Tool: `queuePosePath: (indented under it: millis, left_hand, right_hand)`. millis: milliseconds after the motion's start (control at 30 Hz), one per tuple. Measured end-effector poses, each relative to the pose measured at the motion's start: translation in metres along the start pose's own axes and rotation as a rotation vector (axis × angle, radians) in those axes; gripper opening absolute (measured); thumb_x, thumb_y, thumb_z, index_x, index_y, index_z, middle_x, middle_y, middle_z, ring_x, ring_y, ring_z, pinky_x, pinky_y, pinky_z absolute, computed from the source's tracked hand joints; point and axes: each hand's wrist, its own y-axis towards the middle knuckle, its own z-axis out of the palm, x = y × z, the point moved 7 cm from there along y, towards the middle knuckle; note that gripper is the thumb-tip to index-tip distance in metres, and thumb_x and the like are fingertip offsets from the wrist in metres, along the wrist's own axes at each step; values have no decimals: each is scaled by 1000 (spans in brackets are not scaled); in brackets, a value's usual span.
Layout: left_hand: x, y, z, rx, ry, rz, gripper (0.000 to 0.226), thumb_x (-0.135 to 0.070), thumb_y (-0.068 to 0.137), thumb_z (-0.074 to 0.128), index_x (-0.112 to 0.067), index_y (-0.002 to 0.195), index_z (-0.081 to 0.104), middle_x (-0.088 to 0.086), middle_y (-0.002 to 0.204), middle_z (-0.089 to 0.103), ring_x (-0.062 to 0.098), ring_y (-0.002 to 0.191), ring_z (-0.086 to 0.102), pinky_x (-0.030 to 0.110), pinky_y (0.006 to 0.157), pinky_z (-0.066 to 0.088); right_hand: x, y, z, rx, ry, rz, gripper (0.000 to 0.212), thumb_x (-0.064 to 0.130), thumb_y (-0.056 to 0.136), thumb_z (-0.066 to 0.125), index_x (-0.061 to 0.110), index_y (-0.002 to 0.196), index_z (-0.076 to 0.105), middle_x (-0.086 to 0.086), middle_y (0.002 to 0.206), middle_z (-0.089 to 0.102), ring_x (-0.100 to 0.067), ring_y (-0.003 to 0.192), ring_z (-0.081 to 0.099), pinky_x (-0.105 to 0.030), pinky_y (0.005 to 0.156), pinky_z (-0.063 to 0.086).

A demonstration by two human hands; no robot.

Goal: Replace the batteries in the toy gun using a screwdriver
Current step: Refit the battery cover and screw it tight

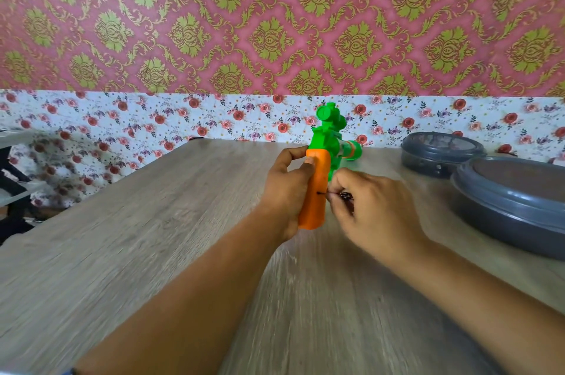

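A toy gun (327,142) with a green body and an orange grip stands over the wooden table (153,237), grip end toward me. My left hand (286,191) grips the orange grip from the left, thumb on its upper part. My right hand (367,206) pinches a small dark screwdriver (334,193), most of it hidden in my fingers. Its thin tip touches the right side of the orange grip. No batteries are in sight.
Two round grey lidded containers stand at the right: a small one (440,154) near the wall and a larger one (513,203) closer to me. A dark-framed shelf (15,185) is beyond the table's left edge. Floral wallpaper backs the table.
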Motion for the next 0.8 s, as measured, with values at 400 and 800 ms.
queuePosePath:
  millis: [400, 800]
  left_hand:
    - [1, 0, -2, -11, 57, 13, 14, -28, 94, 53, -32, 106, 58, 6, 99, 65, 24, 82, 61, 34, 69, 51]
    - [4, 1, 2, 40, -127, -64, 19, -19, 96, 49, -23, 113, 57, 2, 87, 63, 15, 71, 56, 28, 61, 46]
  right_hand:
    - [-23, -11, 34, 256, 886, 774, 6, 6, 81, 63, 6, 75, 61, -2, 51, 55, -3, 33, 42, -15, 34, 32]
    - [7, 7, 1, 39, -97, -255, 25, 31, 84, 42, 16, 73, 60, 0, 75, 61, -25, 72, 58, -39, 52, 50]
